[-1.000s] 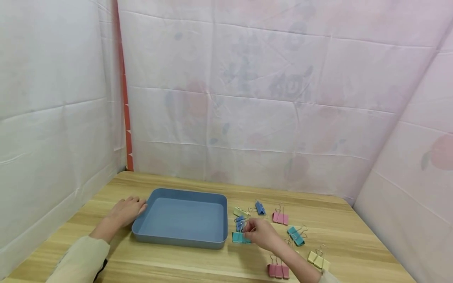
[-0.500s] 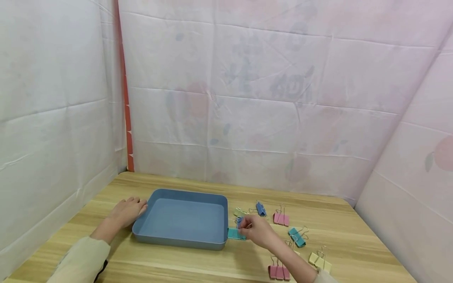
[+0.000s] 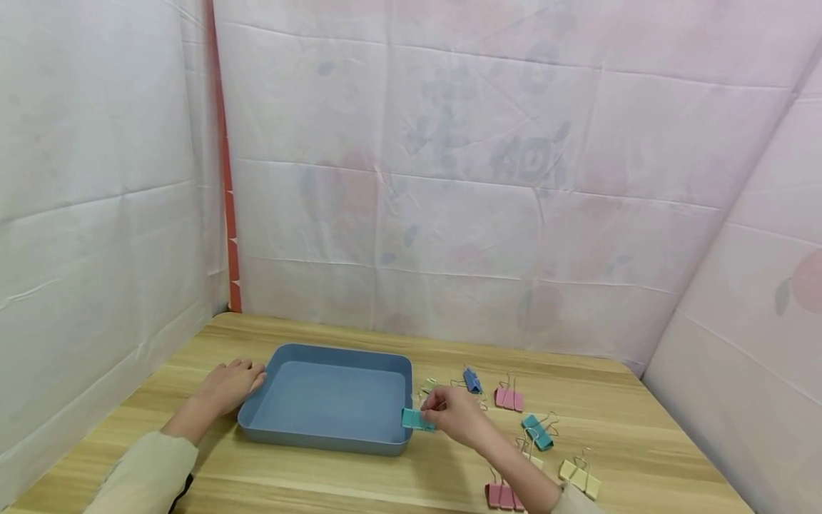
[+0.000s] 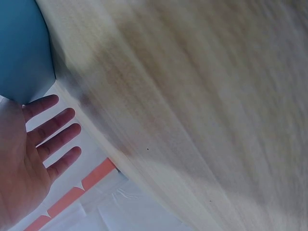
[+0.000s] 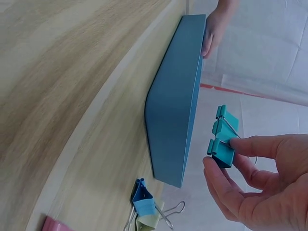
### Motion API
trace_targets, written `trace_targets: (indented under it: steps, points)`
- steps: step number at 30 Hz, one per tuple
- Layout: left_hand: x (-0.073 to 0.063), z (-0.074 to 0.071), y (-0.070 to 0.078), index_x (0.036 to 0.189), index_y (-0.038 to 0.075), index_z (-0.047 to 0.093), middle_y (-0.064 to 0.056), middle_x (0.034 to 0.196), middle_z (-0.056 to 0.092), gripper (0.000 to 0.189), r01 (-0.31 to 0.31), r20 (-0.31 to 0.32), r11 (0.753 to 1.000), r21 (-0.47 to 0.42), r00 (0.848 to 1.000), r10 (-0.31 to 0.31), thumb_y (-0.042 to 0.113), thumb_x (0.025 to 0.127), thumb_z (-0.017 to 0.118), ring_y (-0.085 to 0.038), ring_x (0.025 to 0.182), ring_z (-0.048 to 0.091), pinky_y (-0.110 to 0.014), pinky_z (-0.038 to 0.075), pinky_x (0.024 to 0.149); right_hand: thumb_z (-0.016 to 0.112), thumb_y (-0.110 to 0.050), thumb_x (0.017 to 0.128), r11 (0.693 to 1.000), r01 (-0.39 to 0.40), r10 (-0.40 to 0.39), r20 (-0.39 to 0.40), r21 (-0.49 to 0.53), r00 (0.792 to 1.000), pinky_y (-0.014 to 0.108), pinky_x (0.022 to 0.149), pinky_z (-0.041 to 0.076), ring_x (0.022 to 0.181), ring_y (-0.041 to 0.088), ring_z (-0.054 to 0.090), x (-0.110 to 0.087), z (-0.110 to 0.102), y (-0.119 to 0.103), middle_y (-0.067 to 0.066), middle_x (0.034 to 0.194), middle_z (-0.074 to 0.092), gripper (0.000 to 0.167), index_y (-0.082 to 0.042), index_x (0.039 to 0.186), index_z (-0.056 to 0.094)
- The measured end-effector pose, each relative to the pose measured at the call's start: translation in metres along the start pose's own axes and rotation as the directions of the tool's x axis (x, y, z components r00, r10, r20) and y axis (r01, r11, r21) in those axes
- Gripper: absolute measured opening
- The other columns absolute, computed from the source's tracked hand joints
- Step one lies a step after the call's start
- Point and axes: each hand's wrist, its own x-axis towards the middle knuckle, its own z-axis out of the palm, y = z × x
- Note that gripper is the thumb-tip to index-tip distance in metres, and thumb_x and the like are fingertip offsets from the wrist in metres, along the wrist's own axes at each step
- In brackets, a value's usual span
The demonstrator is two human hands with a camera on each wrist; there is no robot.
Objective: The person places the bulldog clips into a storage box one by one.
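Between thumb and fingers my right hand [image 3: 454, 414] pinches a teal binder clip [image 5: 224, 137], held up at the right rim of a blue-grey tray [image 3: 327, 444]. In the head view this teal clip [image 3: 414, 419] overlaps that rim. My left hand [image 3: 231, 385] rests at the tray's left side, its fingers straight in the left wrist view, touching the tray wall [image 4: 24, 53]. Just beyond the right hand lie a pale yellow clip [image 3: 429, 386] and a blue clip [image 5: 143, 199], the latter mostly hidden by the hand in the head view.
On the wooden table right of the tray lie another blue clip [image 3: 472, 380], a pink clip [image 3: 509, 399], a second teal clip [image 3: 536, 432], a yellow clip [image 3: 579, 477] and a nearer pink clip [image 3: 503, 495]. White cloth [image 3: 449, 214] hangs around the table.
My right hand has lifted the teal binder clip off the table and carried it left to the tray's right rim. The left hand has stayed at the tray.
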Motion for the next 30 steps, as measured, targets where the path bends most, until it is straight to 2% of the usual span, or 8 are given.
trace_targets:
  steps: [6, 14, 23, 30]
  points:
    - [0.0, 0.0, 0.0, 0.108, -0.002, 0.058, -0.023, 0.103, 0.056, 0.029, -0.005, -0.005, 1.0, 0.002, 1.0, 0.005, 0.02, 0.094, 0.047, -0.043, 0.1, 0.05, -0.059, 0.04, 0.078, 0.064, 0.0, 0.081, 0.998, 0.017, -0.02, -0.042, -0.063, 0.999, 0.025, 0.053, 0.043, 0.064, 0.011, 0.05, 0.005, 0.006, -0.003, -0.002, 0.071, 0.055, 0.006, -0.003, 0.076, 0.061]
    - [-0.001, -0.002, 0.003, 0.106, -0.001, 0.059, -0.022, 0.101, 0.056, 0.027, 0.005, -0.006, 1.0, 0.001, 1.0, -0.005, 0.02, 0.094, 0.047, -0.042, 0.099, 0.05, -0.059, 0.039, 0.078, 0.064, -0.001, 0.081, 0.994, 0.052, -0.058, -0.061, -0.097, 0.996, 0.023, 0.049, 0.041, 0.056, 0.009, 0.048, 0.011, 0.011, -0.005, -0.003, 0.067, 0.054, 0.007, -0.004, 0.075, 0.06]
    - [-0.002, -0.007, 0.007, 0.105, 0.002, 0.06, -0.018, 0.098, 0.056, 0.024, 0.013, -0.001, 1.0, 0.006, 1.0, -0.013, 0.02, 0.095, 0.048, -0.04, 0.098, 0.052, -0.057, 0.04, 0.079, 0.065, 0.0, 0.079, 0.987, 0.093, -0.106, -0.088, -0.133, 0.99, 0.023, 0.05, 0.043, 0.057, 0.007, 0.048, 0.014, 0.017, -0.009, -0.003, 0.067, 0.056, 0.008, -0.004, 0.073, 0.061]
    - [-0.001, -0.006, 0.005, 0.104, 0.001, 0.06, -0.019, 0.099, 0.056, 0.025, 0.008, -0.005, 1.0, 0.002, 1.0, -0.008, 0.02, 0.094, 0.048, -0.041, 0.097, 0.052, -0.057, 0.04, 0.079, 0.066, 0.002, 0.078, 0.986, 0.088, -0.101, -0.094, -0.14, 0.99, 0.022, 0.05, 0.044, 0.058, 0.006, 0.049, 0.018, 0.023, -0.01, -0.003, 0.067, 0.056, 0.008, -0.003, 0.072, 0.062]
